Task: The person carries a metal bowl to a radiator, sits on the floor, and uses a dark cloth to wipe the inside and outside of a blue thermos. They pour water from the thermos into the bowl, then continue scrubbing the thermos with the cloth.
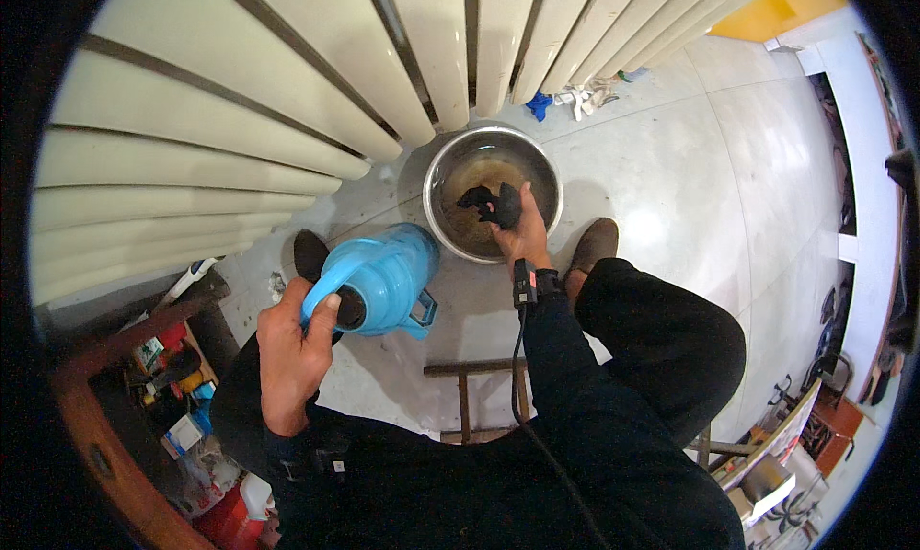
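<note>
A steel basin with cloudy brownish water stands on the floor between the person's feet. My right hand holds a bunched black cloth over the basin, and part of the cloth hangs loose to the left. To the left of the basin is a light blue plastic thermos flask, its dark round top facing up towards me. My left hand grips the flask's top handle between thumb and fingers. Whether the flask rests on the floor I cannot tell.
A cream radiator rises just beyond the basin and along the left. Blue and white scraps lie by its foot. A wooden-framed compartment with boxes and bags is at lower left. Shelves with shoes line the right.
</note>
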Tool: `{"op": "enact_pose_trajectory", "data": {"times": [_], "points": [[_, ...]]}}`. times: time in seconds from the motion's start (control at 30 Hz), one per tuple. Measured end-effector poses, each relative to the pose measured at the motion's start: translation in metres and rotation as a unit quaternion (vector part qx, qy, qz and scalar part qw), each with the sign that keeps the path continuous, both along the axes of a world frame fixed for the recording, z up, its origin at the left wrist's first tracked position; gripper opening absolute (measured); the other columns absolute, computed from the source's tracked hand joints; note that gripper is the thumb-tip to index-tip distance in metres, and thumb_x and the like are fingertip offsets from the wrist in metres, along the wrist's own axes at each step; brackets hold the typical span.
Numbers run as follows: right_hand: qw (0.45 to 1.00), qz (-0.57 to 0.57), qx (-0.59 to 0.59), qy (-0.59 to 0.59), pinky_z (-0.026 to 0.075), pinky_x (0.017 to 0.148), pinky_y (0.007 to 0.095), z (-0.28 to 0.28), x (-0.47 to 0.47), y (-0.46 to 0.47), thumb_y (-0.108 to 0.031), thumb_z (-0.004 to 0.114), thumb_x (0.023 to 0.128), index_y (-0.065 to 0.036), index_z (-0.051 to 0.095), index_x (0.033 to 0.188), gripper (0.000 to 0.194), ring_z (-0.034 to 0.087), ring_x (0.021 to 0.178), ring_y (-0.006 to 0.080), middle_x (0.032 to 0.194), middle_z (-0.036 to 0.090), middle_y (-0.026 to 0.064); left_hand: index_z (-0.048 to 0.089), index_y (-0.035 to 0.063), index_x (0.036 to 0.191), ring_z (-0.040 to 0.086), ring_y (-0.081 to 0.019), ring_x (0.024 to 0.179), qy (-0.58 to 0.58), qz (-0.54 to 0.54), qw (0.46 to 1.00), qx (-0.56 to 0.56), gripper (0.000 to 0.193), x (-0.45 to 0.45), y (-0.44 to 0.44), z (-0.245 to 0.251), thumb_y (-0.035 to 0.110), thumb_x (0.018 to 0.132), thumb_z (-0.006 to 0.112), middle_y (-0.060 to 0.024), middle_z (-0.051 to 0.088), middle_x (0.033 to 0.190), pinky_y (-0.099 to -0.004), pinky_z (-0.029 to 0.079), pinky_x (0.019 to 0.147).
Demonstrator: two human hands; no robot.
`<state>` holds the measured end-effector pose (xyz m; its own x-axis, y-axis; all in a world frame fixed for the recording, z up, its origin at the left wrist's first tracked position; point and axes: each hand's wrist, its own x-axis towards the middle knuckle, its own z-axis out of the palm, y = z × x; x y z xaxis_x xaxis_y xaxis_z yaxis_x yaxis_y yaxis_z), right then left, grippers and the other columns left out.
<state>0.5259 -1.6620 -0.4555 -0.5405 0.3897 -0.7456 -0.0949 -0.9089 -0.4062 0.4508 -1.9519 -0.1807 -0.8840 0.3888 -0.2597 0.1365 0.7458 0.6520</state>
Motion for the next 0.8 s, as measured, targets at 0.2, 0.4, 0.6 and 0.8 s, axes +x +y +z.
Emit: {"op": "enact_pose_trajectory", "data": {"times": [0.2, 0.4, 0.6, 0.8], "points": [[0.987, -0.044, -0.121, 0.1, 0.064, 0.087, 0.0516, -0.016, -0.002, -0.017, -0.022, 0.068, 0.106, -0.001, 0.063, 0.132, 0.034, 0.072, 0.11, 0.0381, 0.126, 0.07, 0.0194, 0.057, -0.001, 0.087, 0.046, -0.0129, 0.059, 0.008, -0.001, 1.0, 0.003, 0.032, 0.0, 0.002, -0.001, 0.022, 0.104, 0.07, -0.0095, 0.047, 0.061, -0.037, 0.038, 0.053], [0.981, -0.03, -0.096, 0.164, 0.064, 0.077, 0.0456, -0.022, -0.001, -0.006, -0.021, 0.072, 0.105, 0.001, 0.065, 0.121, 0.028, 0.072, 0.097, 0.0325, 0.107, 0.069, 0.0172, 0.057, -0.0008, 0.088, 0.044, -0.0108, 0.062, -0.005, 0.003, 1.0, 0.004, 0.032, 0.0, 0.001, 0.0, 0.023, 0.105, 0.07, -0.0073, 0.046, 0.062, -0.036, 0.037, 0.055], [0.986, -0.013, -0.062, 0.157, 0.063, 0.074, 0.0453, -0.022, 0.004, 0.001, -0.018, 0.072, 0.104, 0.001, 0.062, 0.115, 0.024, 0.073, 0.086, 0.0325, 0.102, 0.068, 0.0193, 0.059, -0.0006, 0.089, 0.046, -0.0109, 0.063, -0.015, 0.012, 1.0, 0.004, 0.031, 0.0, 0.002, -0.001, 0.025, 0.105, 0.07, -0.0065, 0.049, 0.063, -0.0364, 0.039, 0.056], [0.997, -0.008, -0.034, 0.075, 0.063, 0.073, 0.0463, -0.022, 0.003, 0.001, 0.0, 0.063, 0.1, 0.002, 0.055, 0.104, 0.009, 0.076, 0.095, 0.0417, 0.101, 0.069, 0.0222, 0.059, -0.0008, 0.089, 0.047, -0.0115, 0.063, -0.007, 0.017, 1.0, 0.009, 0.032, 0.0, 0.0, -0.003, 0.025, 0.104, 0.071, -0.0072, 0.051, 0.063, -0.0362, 0.04, 0.056]]}}
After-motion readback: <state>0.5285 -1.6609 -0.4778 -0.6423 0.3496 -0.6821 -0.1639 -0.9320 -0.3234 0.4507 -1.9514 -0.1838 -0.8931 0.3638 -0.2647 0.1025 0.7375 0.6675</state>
